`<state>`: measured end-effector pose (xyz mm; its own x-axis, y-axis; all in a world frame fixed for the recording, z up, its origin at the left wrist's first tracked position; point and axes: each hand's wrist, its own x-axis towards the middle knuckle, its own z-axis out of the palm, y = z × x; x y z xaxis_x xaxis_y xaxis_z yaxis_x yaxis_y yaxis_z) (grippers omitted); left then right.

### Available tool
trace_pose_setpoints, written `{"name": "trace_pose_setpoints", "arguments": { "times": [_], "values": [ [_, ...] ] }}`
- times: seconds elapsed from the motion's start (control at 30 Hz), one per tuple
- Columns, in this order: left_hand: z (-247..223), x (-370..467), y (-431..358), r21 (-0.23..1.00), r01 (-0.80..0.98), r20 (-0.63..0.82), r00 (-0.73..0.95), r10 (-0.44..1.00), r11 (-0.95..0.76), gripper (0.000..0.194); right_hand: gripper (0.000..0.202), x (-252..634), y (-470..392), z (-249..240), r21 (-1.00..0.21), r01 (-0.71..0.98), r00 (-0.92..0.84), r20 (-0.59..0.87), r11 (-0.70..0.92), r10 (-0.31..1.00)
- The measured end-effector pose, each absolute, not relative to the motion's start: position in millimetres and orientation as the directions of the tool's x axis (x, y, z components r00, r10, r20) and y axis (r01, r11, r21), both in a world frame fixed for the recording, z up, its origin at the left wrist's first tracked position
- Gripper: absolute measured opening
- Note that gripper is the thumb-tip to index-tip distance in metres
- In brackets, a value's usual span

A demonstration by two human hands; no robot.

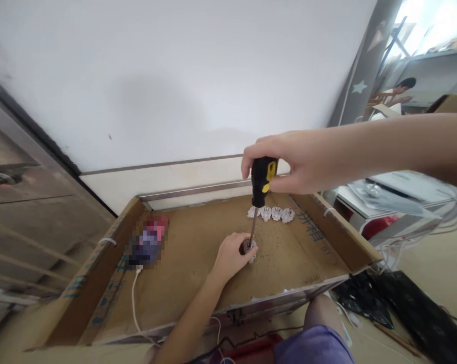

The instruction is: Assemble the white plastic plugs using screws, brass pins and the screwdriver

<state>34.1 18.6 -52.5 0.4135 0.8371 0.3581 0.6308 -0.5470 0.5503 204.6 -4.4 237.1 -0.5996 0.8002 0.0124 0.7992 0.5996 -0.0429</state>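
My right hand (279, 159) is wrapped round the black and yellow handle of a screwdriver (259, 184), which stands nearly upright. Its metal shaft runs down to a small whitish plastic part with metal bits (252, 257), possibly a plug. That part is pinched between the thumb and fingers of my left hand (234, 255), resting on the cardboard (190, 283). My fingers cover much of the part, and the screwdriver's tip is hard to make out. Behind it, several similar white parts with metal prongs (277, 214) lie in a row.
Raised cardboard flaps (347, 235) edge the work surface at left and right. A blurred-out device (148, 245) with a white cable (134, 298) lies on the left. A white wall (167, 91) rises behind. Another person (399, 91) sits far off at the upper right.
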Motion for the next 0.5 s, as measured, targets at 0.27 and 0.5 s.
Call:
{"name": "trace_pose_setpoints", "arguments": {
  "times": [0.27, 0.5],
  "values": [
    [-54.5, 34.3, 17.5, 0.556, 0.620, 0.364, 0.418, 0.833, -0.554, 0.018, 0.038, 197.5, -12.7, 231.2, 0.015, 0.819, -0.573, 0.088, 0.574, 0.815],
    [-53.9, 34.7, 17.2, 0.546, 0.640, 0.358, 0.405, 0.841, -0.540, 0.020, 0.040, 197.9, -13.8, 226.3, 0.007, 0.798, -0.599, 0.119, 0.602, 0.792]
  ]
}}
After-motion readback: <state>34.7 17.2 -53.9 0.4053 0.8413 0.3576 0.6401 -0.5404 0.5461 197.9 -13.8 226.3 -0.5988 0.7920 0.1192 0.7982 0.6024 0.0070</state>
